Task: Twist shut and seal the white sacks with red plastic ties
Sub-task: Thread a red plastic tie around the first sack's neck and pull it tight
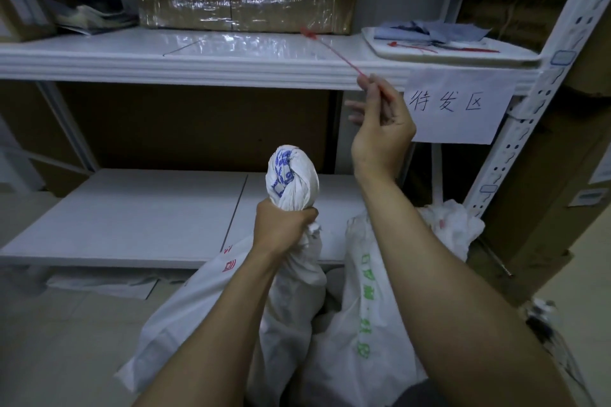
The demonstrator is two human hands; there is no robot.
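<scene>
The left hand (286, 228) is clenched tight round the twisted neck of a white sack (292, 182), whose bunched top with blue print stands upright above the fist. The right hand (380, 124), raised near the upper shelf (165, 56), pinches one end of a red tie (334, 51) between thumb and forefinger, the other fingers loosely spread. A second white sack (367, 324) sits just beside.

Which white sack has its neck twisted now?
The sack with blue print, its neck gripped by the left hand. The green-printed sack beside it is held by no hand.
</scene>
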